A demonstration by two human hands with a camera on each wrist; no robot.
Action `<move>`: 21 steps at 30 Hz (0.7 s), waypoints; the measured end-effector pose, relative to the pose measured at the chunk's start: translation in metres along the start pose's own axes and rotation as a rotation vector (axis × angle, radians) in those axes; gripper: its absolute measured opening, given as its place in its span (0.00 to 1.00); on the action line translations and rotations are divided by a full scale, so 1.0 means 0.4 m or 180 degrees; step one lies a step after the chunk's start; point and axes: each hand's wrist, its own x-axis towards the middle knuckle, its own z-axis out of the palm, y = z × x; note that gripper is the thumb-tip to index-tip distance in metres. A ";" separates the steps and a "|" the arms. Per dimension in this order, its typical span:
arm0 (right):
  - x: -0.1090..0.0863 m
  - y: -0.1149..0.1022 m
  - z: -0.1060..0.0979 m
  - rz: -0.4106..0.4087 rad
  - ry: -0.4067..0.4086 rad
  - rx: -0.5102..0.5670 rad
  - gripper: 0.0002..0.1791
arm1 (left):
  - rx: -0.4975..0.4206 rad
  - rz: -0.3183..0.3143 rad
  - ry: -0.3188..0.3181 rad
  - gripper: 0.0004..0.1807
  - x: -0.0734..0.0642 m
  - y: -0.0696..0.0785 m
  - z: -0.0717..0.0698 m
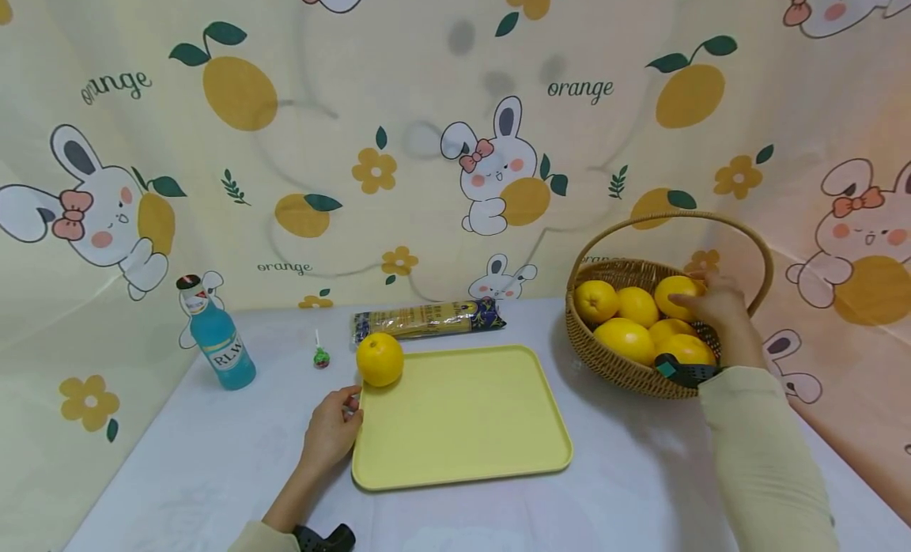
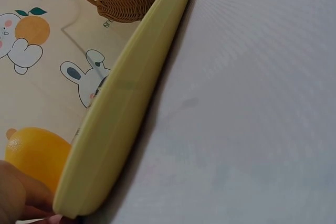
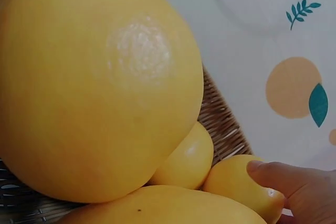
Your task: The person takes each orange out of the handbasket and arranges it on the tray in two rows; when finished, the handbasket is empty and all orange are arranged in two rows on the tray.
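My left hand (image 1: pixel 333 430) pinches the left rim of a yellow rectangular tray (image 1: pixel 463 417), its fingertips just below an orange (image 1: pixel 379 360) on the tray's upper left corner. In the left wrist view, the fingers (image 2: pixel 21 195) meet the end of the tray (image 2: pixel 118 93). At the right, my right hand (image 1: pixel 722 308) reaches into a wicker basket (image 1: pixel 605 370) full of yellow fruit. Its thumb lies on an orange (image 1: pixel 672 293) at the back of the pile, and its other fingers are mostly hidden. The right wrist view shows the thumb across that orange (image 3: pixel 236 184).
A blue bottle (image 1: pixel 222 342) stands at the left, with a green-wrapped lollipop (image 1: pixel 321 357) beside it. Behind the tray lies a gold and dark-blue package (image 1: pixel 427 319). The basket's tall handle (image 1: pixel 669 215) arches over the fruit. A patterned curtain hangs behind the white table.
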 end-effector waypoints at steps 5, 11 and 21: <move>0.001 0.005 0.006 0.0021 -0.0013 -0.0114 0.43 | 0.0010 0.0011 0.0017 0.20 0.000 -0.002 0.002; 0.005 0.002 0.017 -0.0032 -0.0052 -0.0368 0.46 | -0.0005 0.0024 0.0036 0.20 -0.002 -0.004 0.003; 0.014 0.018 0.049 -0.0123 0.0078 -0.0868 0.48 | 0.0006 0.0060 0.0019 0.21 0.001 -0.008 0.005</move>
